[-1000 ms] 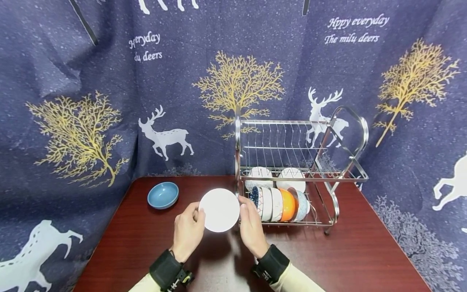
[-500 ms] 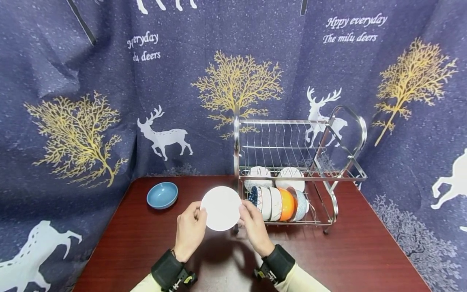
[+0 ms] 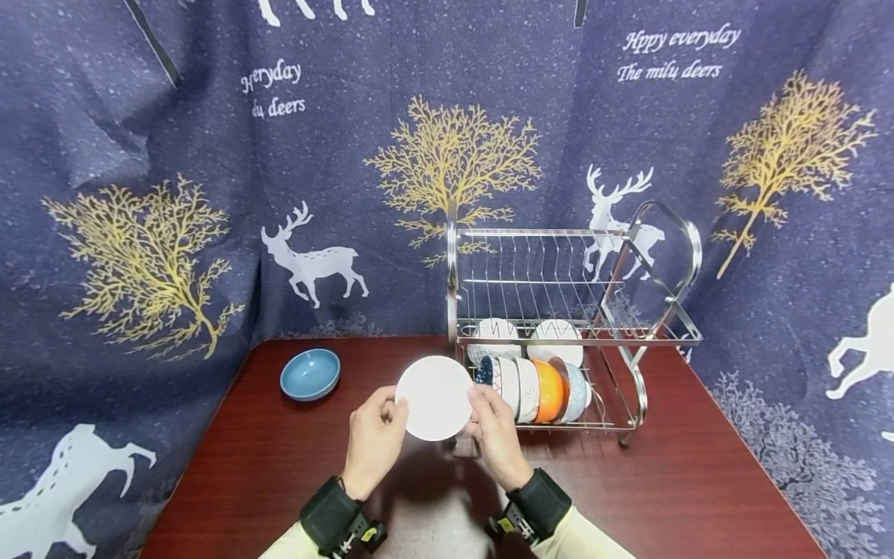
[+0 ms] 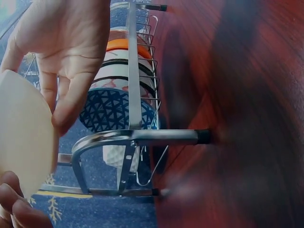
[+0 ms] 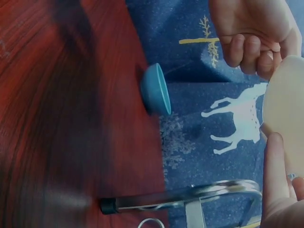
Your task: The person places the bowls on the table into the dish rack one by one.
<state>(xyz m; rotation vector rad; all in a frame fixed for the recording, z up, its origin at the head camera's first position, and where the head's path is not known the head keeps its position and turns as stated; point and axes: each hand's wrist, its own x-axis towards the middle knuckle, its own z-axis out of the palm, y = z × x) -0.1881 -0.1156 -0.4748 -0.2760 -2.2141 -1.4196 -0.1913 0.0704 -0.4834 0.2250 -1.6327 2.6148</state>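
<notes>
A small round white plate (image 3: 434,397) is held up above the table, its face pale and blank. My left hand (image 3: 377,441) pinches its left edge between thumb and fingers. At the opposite edge, my right hand (image 3: 497,436) grips the rim with its thumb in front. In the left wrist view the plate (image 4: 26,130) looks thin and slightly curved, with the right hand (image 4: 64,52) at one end and left fingertips (image 4: 21,209) at the other. Seen from the right wrist, the plate (image 5: 287,111) is cut off by the frame edge.
A metal dish rack (image 3: 545,341) stands right of the plate. Its lower tier holds several bowls, including an orange bowl (image 3: 552,390), with white dishes (image 3: 556,343) behind. A blue bowl (image 3: 310,375) sits at the back left of the table (image 3: 230,466). A patterned curtain hangs behind.
Both hands have moved slightly to the right, carrying the plate with them closer to the front of the rack's left side. The blue bowl and the racked dishes stay put.
</notes>
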